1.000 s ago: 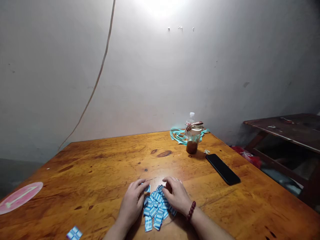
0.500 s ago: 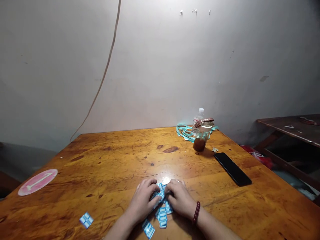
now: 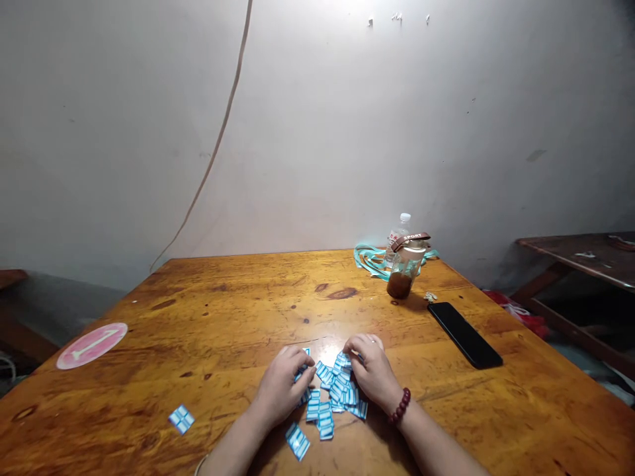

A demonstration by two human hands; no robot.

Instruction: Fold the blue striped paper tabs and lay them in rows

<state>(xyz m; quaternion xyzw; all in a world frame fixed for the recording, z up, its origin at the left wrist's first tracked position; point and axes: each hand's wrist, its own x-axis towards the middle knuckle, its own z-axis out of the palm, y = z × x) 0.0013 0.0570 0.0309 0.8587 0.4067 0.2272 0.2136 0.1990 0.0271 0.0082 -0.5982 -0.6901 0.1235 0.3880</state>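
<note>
Several small blue-and-white cards [image 3: 341,385] lie in a loose heap near the front of the wooden table [image 3: 238,304]. My left hand [image 3: 284,385] rests at the heap's left side, fingers curled and apart over a few cards; what is under the palm is hidden. At the right edge of the heap is my right hand [image 3: 372,370], its fingers bent against the cards and their tips partly hidden. One card [image 3: 297,441] lies just in front of the heap, and a separate card [image 3: 181,419] lies further left.
A black phone [image 3: 465,335] lies at the right. Behind it stand a brown-strapped cup [image 3: 404,271] and a clear bottle [image 3: 405,221], beside a turquoise strap [image 3: 370,258]. A pink oval sticker [image 3: 92,346] is at the left edge.
My hands have moved apart, and the cards between them are more spread out and visible. The view has shifted slightly, so the table's items appear a little further right.
</note>
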